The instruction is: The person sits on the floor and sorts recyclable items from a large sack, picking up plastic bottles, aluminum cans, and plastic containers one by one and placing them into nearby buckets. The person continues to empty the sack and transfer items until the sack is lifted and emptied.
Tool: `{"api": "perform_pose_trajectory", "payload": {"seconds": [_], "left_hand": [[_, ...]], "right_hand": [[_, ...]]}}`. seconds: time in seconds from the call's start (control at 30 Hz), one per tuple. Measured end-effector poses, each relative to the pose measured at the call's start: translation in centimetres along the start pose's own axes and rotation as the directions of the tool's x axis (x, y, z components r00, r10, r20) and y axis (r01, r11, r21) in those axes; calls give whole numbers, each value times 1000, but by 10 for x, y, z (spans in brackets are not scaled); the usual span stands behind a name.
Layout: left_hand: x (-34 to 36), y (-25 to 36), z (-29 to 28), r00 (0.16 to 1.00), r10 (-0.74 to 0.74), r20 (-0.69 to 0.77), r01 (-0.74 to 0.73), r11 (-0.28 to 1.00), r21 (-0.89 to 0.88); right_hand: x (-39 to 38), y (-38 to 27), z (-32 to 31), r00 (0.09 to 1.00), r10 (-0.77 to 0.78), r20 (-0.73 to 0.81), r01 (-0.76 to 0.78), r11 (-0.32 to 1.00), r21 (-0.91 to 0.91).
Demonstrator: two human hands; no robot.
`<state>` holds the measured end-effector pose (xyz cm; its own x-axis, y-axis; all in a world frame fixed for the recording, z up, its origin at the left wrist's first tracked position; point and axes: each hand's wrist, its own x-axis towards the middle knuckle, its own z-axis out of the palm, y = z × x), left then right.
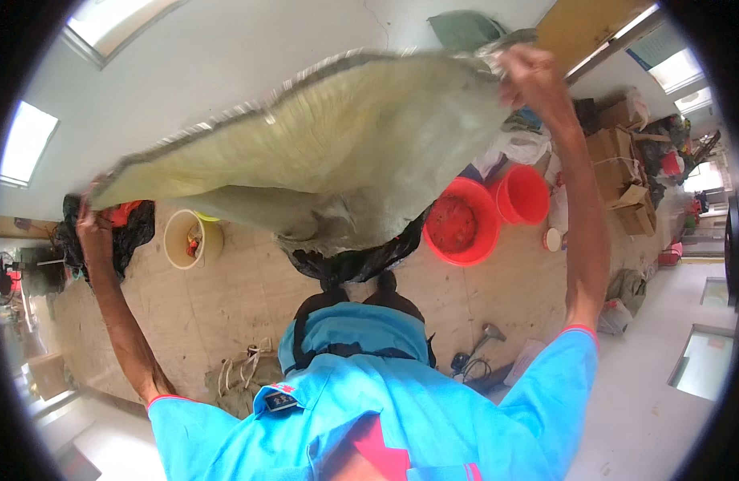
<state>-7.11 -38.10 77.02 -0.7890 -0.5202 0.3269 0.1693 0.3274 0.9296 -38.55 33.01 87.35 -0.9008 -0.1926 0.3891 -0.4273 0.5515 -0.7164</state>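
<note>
A large pale green woven plastic sack (369, 136) is spread wide in front of me at arm's length, its frayed edge running across the top. My left hand (93, 232) grips one end of that edge, low at the left. Higher up at the right, my right hand (534, 76) is closed on the other end. The middle of the sack sags toward the floor, above a black plastic bag (361, 263) near my feet. How the fingertips pinch the material is partly hidden.
A cream bucket (174, 250) and another black bag (133, 248) stand at the left. Two red buckets, one nearer (485, 240) and one behind (523, 192), are right of the sack. A hair-dryer-like tool (489, 333) lies on the floor (257, 305). Cardboard boxes (614, 160) sit far right.
</note>
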Motion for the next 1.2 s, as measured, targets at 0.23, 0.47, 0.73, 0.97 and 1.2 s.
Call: {"api": "perform_pose_trajectory", "payload": {"seconds": [0.23, 0.47, 0.73, 0.97, 1.2], "left_hand": [[13, 20, -17, 926, 378, 5, -320, 775, 545], [20, 67, -17, 921, 381, 83, -333, 657, 676], [17, 54, -4, 979, 197, -43, -164, 901, 402], [27, 43, 26, 995, 80, -52, -83, 994, -69], [32, 43, 18, 988, 86, -129, -101, 989, -111]], "right_hand": [[9, -17, -25, 978, -38, -203, 70, 986, 154], [11, -33, -34, 941, -5, -337, 63, 985, 162], [2, -30, -23, 981, 47, -188, -11, 982, 188], [-14, -20, 10, 984, -48, 172, 54, 998, -34], [-21, -14, 11, 943, 69, 325, -73, 997, 1]]}}
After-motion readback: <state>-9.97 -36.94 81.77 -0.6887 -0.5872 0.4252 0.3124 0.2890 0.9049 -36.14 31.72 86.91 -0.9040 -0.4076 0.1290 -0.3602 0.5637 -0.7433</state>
